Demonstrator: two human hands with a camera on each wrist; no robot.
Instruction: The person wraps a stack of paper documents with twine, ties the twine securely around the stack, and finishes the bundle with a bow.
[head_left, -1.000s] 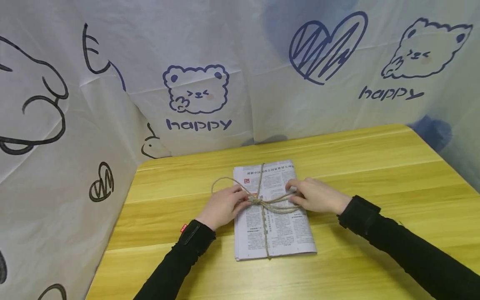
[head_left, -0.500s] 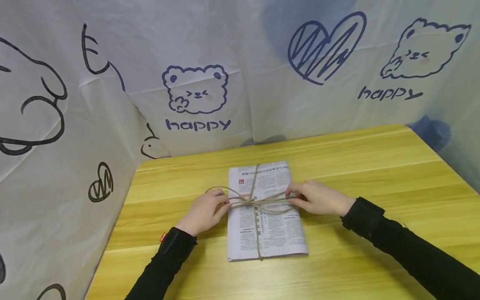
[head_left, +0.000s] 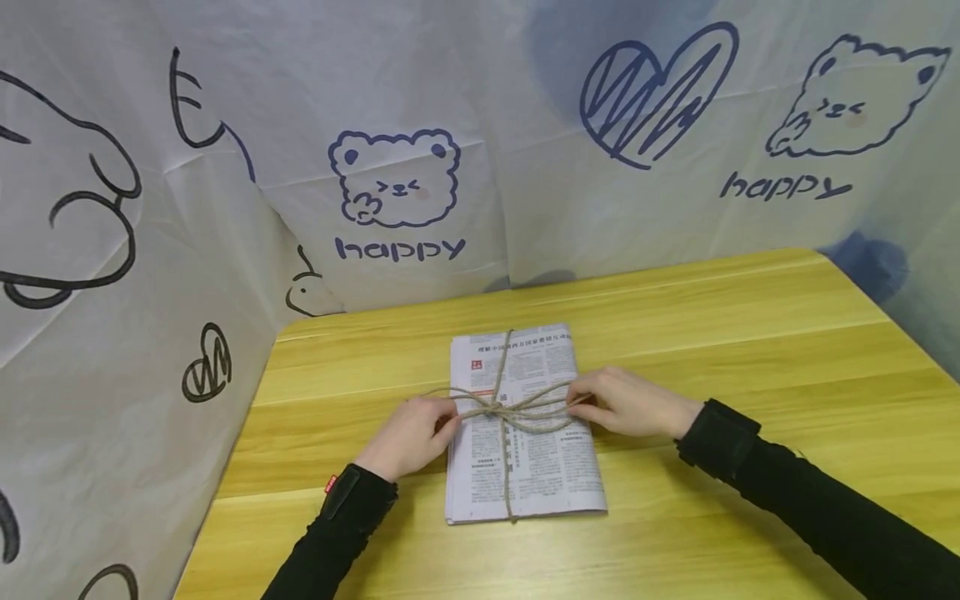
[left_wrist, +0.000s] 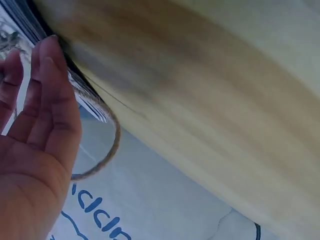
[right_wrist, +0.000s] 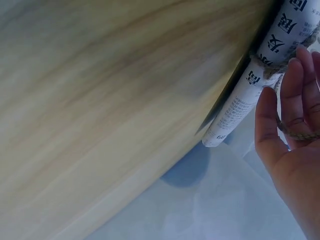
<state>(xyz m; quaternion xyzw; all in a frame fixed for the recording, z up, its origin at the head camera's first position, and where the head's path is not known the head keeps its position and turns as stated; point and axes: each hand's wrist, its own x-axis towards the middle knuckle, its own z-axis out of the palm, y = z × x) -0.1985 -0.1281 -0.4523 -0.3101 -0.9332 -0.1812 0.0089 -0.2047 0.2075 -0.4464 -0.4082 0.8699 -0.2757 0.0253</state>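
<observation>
A folded stack of newspapers point(head_left: 551, 475) lies on the table, bound crosswise with twine point(head_left: 506, 467) that meets in a bow at the middle. At the stack's left edge my left hand point(head_left: 408, 437) pinches a strand of the bow between thumb and fingers. My right hand point(head_left: 630, 406), over the right edge, pinches the bow's loops on that side. In the left wrist view a curved length of twine point(left_wrist: 117, 132) hangs out past the fingers. Twine point(right_wrist: 300, 135) crosses the palm in the right wrist view, next to the folded newspaper edge point(right_wrist: 237, 107).
The yellow wood-grain table point(head_left: 735, 333) reaches back to a pale cloth point(head_left: 525, 208) with drawn bears and hearts. More of this cloth hangs along the left side. Black sleeves cover both forearms.
The left hand has moved from the knot out to the left, drawing the strand with it. The newspaper stack has slid slightly left. The right hand stays nearly in place, still pinching the loops.
</observation>
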